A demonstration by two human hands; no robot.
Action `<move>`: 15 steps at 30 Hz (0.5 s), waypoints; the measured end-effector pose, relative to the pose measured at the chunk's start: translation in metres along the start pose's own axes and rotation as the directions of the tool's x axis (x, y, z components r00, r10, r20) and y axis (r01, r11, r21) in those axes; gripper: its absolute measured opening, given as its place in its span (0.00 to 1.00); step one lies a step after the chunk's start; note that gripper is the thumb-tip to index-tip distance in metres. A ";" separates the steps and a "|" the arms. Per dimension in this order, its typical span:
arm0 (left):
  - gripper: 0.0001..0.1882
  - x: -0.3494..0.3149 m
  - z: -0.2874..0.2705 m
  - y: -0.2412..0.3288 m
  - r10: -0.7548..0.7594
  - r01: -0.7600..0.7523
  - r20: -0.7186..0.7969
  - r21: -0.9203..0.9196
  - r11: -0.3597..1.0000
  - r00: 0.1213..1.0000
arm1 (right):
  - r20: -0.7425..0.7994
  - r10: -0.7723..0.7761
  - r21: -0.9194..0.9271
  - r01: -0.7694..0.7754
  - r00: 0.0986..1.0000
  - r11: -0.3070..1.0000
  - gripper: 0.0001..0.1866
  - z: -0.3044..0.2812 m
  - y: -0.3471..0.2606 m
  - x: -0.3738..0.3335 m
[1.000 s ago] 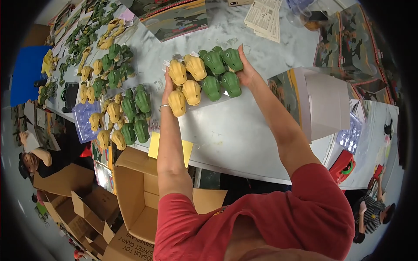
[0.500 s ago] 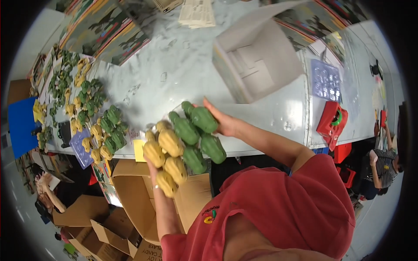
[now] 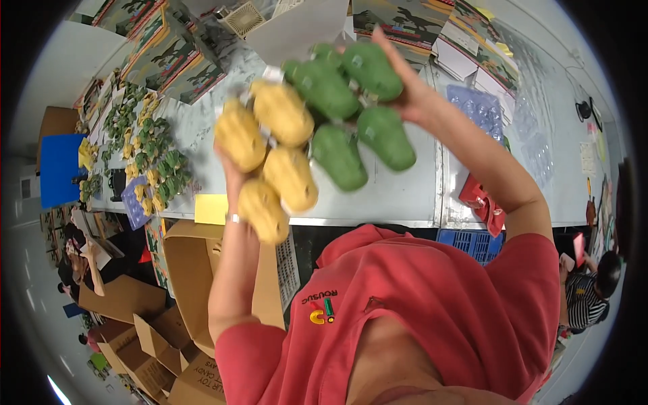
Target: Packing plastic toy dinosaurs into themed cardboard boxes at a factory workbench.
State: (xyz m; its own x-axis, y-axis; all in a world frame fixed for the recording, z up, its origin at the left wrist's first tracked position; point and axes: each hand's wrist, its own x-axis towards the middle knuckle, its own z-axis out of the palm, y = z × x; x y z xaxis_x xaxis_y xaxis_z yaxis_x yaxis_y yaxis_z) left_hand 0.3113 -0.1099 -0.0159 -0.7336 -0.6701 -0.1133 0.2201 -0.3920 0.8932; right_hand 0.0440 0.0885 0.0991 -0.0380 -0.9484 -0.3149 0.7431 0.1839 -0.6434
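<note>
Between my two hands is a block of several rounded, ridged toys, yellow ones (image 3: 290, 179) on the left and green ones (image 3: 341, 156) on the right. They look like small dinosaur figures, but blur hides their detail. My left hand (image 3: 231, 165) is closed around the outer side of the yellow group, its fingers partly hidden by the toys. Gripping the green group's far right side is my right hand (image 3: 410, 94). Just beyond the toys stands an open box with a pale inside (image 3: 300, 30), partly covered by them.
More yellow and green toys (image 3: 152, 158) crowd the table's left side, near a clear blister tray (image 3: 137, 210). Printed boxes (image 3: 172, 57) stand at the back. Another clear tray (image 3: 476, 108) and a red tape dispenser (image 3: 482, 202) are right. Cardboard cartons (image 3: 182, 337) sit lower left. Other people work at both sides.
Both hands have lifted the toys up and away from me, toward the open box. The toys now look larger. The whole view has shifted, and the box appears higher in it.
</note>
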 end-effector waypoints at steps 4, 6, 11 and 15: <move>0.37 0.023 0.172 0.053 -0.052 0.046 -0.130 -0.046 0.998 0.990 | 0.030 -0.242 0.142 0.235 0.970 0.961 0.41 -0.046 -0.049 0.006; 0.35 0.048 0.166 0.042 0.062 -0.059 -0.171 0.018 0.998 0.983 | 0.063 -0.279 0.403 0.232 0.958 0.885 0.30 -0.042 -0.059 0.014; 0.33 0.113 0.145 -0.002 0.209 -0.194 -0.145 0.112 0.975 0.967 | 0.098 -0.322 0.247 0.291 0.941 0.924 0.39 -0.099 -0.061 0.040; 0.30 0.109 0.167 -0.029 0.332 -0.271 -0.185 0.292 0.917 0.925 | 0.060 -0.303 0.200 0.286 0.951 0.937 0.42 -0.130 -0.053 0.042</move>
State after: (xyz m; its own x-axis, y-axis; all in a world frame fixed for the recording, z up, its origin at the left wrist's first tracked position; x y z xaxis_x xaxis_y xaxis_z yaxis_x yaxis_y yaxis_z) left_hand 0.1181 -0.0662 0.0181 -0.4869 -0.8663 0.1115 0.2130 0.0060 0.9770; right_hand -0.0840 0.0725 0.0291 -0.2210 -0.9733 -0.0622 0.8191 -0.1506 -0.5535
